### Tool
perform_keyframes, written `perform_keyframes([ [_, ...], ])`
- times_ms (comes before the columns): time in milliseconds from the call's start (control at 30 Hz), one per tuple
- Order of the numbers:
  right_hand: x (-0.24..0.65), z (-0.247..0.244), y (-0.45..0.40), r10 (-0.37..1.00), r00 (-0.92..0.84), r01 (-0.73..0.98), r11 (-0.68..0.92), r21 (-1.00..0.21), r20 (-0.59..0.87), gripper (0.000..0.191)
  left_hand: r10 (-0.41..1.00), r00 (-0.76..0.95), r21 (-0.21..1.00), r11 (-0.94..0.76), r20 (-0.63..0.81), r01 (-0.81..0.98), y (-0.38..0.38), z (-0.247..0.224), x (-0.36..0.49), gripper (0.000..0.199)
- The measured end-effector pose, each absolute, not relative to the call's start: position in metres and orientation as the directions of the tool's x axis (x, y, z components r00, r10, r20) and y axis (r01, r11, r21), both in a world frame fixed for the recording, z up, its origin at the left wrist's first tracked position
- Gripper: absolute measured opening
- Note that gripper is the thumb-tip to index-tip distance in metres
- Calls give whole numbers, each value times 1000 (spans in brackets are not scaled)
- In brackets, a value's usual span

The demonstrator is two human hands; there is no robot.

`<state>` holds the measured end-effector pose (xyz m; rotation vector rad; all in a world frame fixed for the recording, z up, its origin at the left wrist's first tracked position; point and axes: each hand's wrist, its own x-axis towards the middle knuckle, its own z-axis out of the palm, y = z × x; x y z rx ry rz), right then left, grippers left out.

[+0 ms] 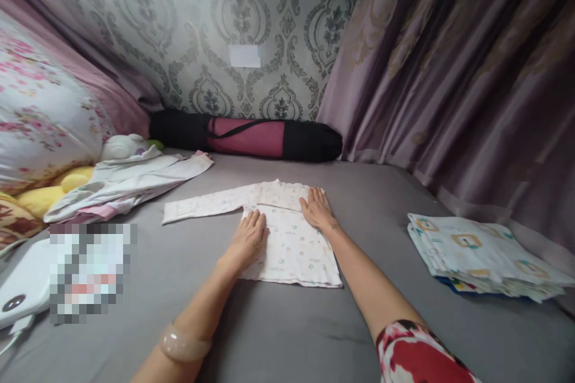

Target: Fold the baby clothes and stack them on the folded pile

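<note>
A small white long-sleeved shirt (296, 248) with a faint print lies flat on the grey sheet. Its right-hand sleeve is folded across the chest, while the other sleeve stretches out to the left. My left hand (249, 236) rests on the shirt's left side, below the armpit, fingers laid out flat. Over the folded sleeve, at the shirt's upper right shoulder, my right hand (318, 208) presses flat with fingers extended. Neither hand grips the cloth.
Folded printed cloths (480, 251) are stacked at the right. Crumpled pale clothes (135, 176) lie left, near a floral pillow (40, 108). A white device (27, 278) with a cable sits front left. A black and maroon rolled bag (247, 136) lies along the wall.
</note>
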<state>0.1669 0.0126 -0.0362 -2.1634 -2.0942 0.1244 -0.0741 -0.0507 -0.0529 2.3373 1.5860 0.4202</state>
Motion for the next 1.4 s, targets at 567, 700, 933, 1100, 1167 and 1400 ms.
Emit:
perform_keyframes([
  [567, 138, -19, 14, 998, -63, 986, 61, -156, -9, 69, 920, 373, 345, -391, 121, 853, -58, -48, -76, 49],
  [700, 130, -25, 21, 999, -38, 986, 36, -165, -11, 69, 915, 376, 286, -404, 148, 869, -59, -48, -75, 48],
  [933, 136, -35, 30, 1000, -17, 989, 13, -147, -23, 68, 920, 381, 265, -393, 97, 881, -62, -38, -73, 49],
  [1100, 132, -24, 29, 994, -4, 988, -12, -153, -105, 67, 916, 384, 272, -401, 118, 875, -62, -37, -73, 47],
  [1167, 125, -21, 29, 997, -24, 987, 12, -160, -78, 64, 912, 385, 281, -410, 140, 868, -62, -39, -74, 47],
  [1400, 88, -22, 39, 980, -197, 959, 184, -216, -40, 63, 909, 368, 298, -413, 195, 861, -58, -50, -74, 44],
])
